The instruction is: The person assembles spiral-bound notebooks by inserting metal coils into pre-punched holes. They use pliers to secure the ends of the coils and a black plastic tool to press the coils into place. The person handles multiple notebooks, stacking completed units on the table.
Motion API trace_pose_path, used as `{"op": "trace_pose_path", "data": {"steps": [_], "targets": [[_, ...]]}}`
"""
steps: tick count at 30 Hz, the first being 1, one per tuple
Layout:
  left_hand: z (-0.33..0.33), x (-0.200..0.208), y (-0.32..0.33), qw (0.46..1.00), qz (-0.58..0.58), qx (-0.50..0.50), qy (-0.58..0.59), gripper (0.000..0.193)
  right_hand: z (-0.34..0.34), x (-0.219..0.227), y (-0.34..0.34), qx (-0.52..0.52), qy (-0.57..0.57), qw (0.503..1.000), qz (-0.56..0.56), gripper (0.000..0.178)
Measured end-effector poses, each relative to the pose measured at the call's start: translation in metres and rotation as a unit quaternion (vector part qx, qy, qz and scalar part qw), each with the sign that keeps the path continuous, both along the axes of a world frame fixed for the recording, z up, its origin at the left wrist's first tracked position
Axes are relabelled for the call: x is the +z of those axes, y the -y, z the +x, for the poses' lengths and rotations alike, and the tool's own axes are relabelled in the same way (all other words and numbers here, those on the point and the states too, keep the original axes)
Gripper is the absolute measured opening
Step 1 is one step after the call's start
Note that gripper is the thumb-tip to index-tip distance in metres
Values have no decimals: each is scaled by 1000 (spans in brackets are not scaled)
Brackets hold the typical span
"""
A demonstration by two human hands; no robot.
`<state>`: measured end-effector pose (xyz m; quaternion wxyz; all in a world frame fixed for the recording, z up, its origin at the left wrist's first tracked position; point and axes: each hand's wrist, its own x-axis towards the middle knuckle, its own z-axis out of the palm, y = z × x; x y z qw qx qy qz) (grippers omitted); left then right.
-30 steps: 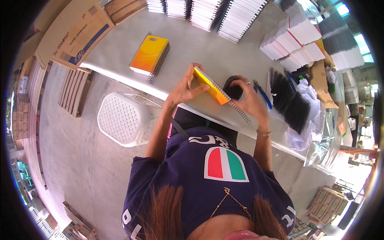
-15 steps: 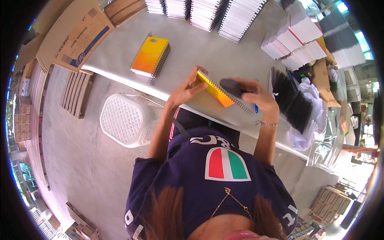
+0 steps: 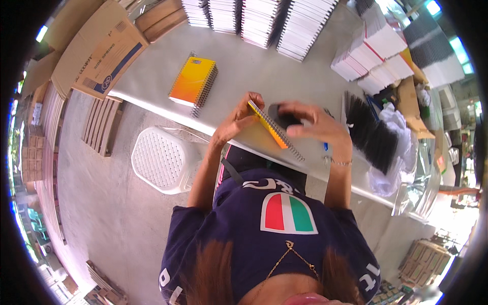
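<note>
My left hand (image 3: 238, 121) grips a yellow-and-orange notebook (image 3: 271, 128) by its upper end, tilted on edge above the table. A metal spiral coil (image 3: 297, 153) runs along the notebook's spine, and its loose tail sticks out past the lower end. My right hand (image 3: 323, 127) is closed around a dark, rounded object (image 3: 284, 118), held against or very close to the coil. That object is blurred, so its kind is unclear. A small pile of similar notebooks (image 3: 192, 81) lies to the left, with coil ends extending past the covers.
Tall stacks of white paper blocks (image 3: 307, 28) line the table's (image 3: 244, 63) far side. Black coils (image 3: 368, 134) and crumpled clear plastic (image 3: 391, 168) lie at right. A white stool (image 3: 165, 158) stands left, below the table edge; a cardboard box (image 3: 104, 53) is beyond it.
The right hand and its dark object have moved left and up along the notebook's spine. The notebook has turned more edge-on, and its coil tail has shifted left.
</note>
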<state>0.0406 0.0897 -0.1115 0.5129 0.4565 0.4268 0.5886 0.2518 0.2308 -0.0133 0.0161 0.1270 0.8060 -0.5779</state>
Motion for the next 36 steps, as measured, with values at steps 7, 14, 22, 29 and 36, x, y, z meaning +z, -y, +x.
{"op": "trace_pose_path", "data": {"steps": [7, 14, 22, 29, 36], "targets": [[-2, -2, 0, 1000, -9, -1, -9, 62, -13, -31, 4, -104, -6, 994, -18, 50], [-2, 8, -5, 1000, 7, 0, 6, 64, -22, -32, 2, -130, -42, 991, -11, 50], [25, 4, 0, 992, 16, 121, -43, 40, 35, -77, -16, -354, -79, 889, 278, 55], [45, -2, 7, 981, 30, 184, -62, 24, 84, -106, 24, -438, 53, 771, 458, 59], [44, 4, 7, 948, 40, 258, -184, 21, 68, -59, 51, -535, -121, 751, 368, 48]]}}
